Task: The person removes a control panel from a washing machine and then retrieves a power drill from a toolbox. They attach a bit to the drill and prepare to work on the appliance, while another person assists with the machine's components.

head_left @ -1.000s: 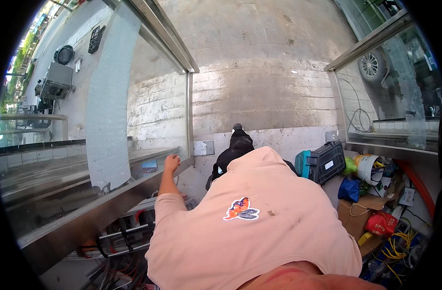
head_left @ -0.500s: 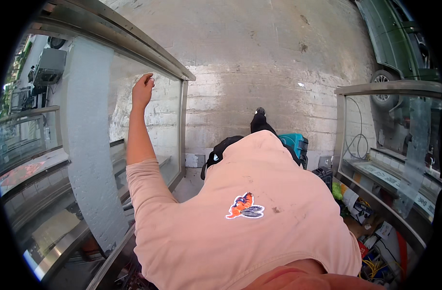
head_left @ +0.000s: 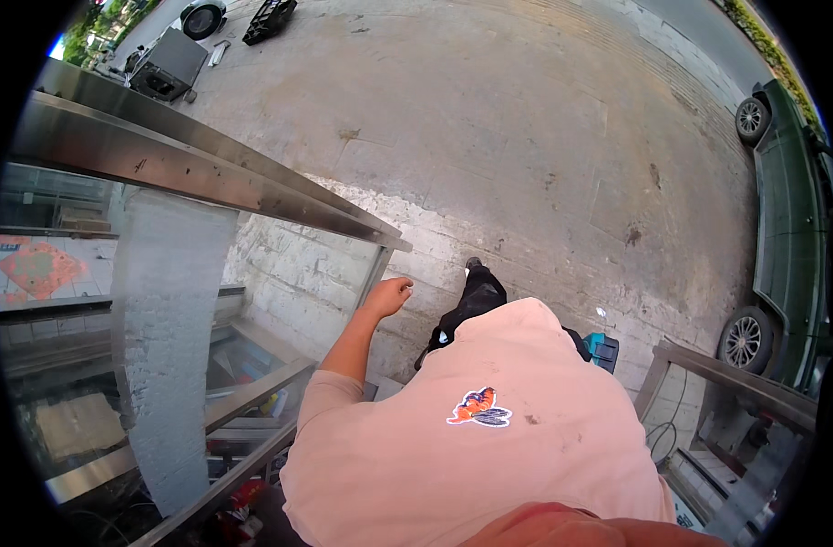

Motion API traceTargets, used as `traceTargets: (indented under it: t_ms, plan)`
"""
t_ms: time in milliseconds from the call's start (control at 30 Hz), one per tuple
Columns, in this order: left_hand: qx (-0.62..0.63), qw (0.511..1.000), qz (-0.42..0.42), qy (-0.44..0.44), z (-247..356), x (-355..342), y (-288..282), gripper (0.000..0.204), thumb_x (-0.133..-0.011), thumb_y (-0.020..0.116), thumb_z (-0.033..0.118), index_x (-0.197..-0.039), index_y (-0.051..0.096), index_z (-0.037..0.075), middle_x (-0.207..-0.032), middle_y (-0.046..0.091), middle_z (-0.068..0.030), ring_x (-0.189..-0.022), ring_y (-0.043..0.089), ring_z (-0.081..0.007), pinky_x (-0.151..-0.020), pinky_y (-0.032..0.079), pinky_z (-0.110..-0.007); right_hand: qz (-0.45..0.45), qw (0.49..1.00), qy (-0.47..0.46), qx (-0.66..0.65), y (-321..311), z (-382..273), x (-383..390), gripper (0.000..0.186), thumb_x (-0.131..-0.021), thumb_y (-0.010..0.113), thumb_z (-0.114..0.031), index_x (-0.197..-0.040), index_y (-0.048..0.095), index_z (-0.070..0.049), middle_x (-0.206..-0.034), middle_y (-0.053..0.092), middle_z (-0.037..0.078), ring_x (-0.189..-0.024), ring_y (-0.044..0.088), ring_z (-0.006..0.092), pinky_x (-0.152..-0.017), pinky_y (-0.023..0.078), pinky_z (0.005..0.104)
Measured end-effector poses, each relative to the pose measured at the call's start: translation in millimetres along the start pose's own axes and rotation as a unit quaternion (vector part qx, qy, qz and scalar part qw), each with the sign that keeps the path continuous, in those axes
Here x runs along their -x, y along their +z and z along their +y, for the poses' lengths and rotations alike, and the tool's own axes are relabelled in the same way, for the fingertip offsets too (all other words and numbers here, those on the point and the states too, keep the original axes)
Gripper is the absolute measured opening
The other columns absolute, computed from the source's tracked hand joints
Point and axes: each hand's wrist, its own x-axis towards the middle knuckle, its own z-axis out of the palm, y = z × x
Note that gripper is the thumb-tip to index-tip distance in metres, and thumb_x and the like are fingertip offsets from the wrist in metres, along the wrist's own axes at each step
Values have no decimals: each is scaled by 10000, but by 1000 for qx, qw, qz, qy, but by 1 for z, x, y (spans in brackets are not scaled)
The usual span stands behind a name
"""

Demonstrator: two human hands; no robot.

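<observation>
My left hand (head_left: 388,296) is at the end of my bent arm, in front of the metal-framed glass door (head_left: 198,164) on my left. Its fingers are curled in, and I make out nothing in them. The door frame's end post (head_left: 377,271) stands beside the hand; whether they touch, I cannot tell. My right hand is out of sight behind my body. Beyond my right side shows part of a teal and dark case (head_left: 601,351); what bears it is hidden.
One dark shoe (head_left: 474,263) steps forward on the concrete ground (head_left: 489,128). A green vehicle (head_left: 790,219) stands at the right. Another metal-framed glass panel (head_left: 740,383) is at the lower right. A grey metal box (head_left: 169,66) and a black crate (head_left: 269,20) sit at the far left.
My left hand has come down and rightward in the picture, from before the glass to the frame's end. The view has tilted up, showing more of the ground and green vehicle.
</observation>
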Motion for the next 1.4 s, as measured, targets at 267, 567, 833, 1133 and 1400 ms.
traceTargets:
  t_ms: [267, 567, 833, 1133, 1400]
  plan:
    - [96, 990, 77, 62, 45, -271, -88, 313, -909, 607, 259, -1155, 681, 80, -1044, 714, -156, -984, 668, -344, -863, 522, -444, -19, 996, -59, 61, 66, -265, -169, 306, -833, 723, -245, -729, 622, 25, -624, 596, 117, -563, 591, 224, -531, 421, 407]
    - [293, 926, 229, -67, -39, -557, -245, 314, -908, 591, 245, -1147, 685, 66, -1021, 719, -151, -974, 678, -311, -840, 524, -400, -34, 990, -80, 110, 154, -534, -376, 334, -823, 726, -263, -736, 641, 49, -655, 630, 144, -612, 628, 236, -569, 444, 421]
    - [284, 872, 241, -317, -229, -693, -265, 305, -883, 601, 251, -1080, 714, 47, -958, 733, -141, -793, 717, -256, -778, 554, -387, -46, 973, -134, 180, 222, -817, -586, 363, -815, 728, -279, -743, 658, 70, -682, 660, 168, -656, 661, 246, -603, 465, 433]
    - [450, 745, 238, -432, -384, -732, -401, 225, -908, 600, 154, -1028, 712, 0, -842, 724, -121, -699, 702, -192, -650, 559, -329, -27, 965, -189, 179, 374, -1133, -682, 399, -805, 731, -298, -750, 677, 94, -712, 693, 194, -704, 698, 258, -642, 488, 447]
    - [268, 827, 316, -380, -571, -883, -761, 324, -897, 612, 285, -1103, 705, 53, -1020, 725, -162, -944, 697, -310, -845, 532, -412, -59, 949, -188, 247, 570, -1418, -625, 371, -803, 735, -274, -792, 687, 94, -734, 694, 193, -713, 698, 262, -631, 501, 441]
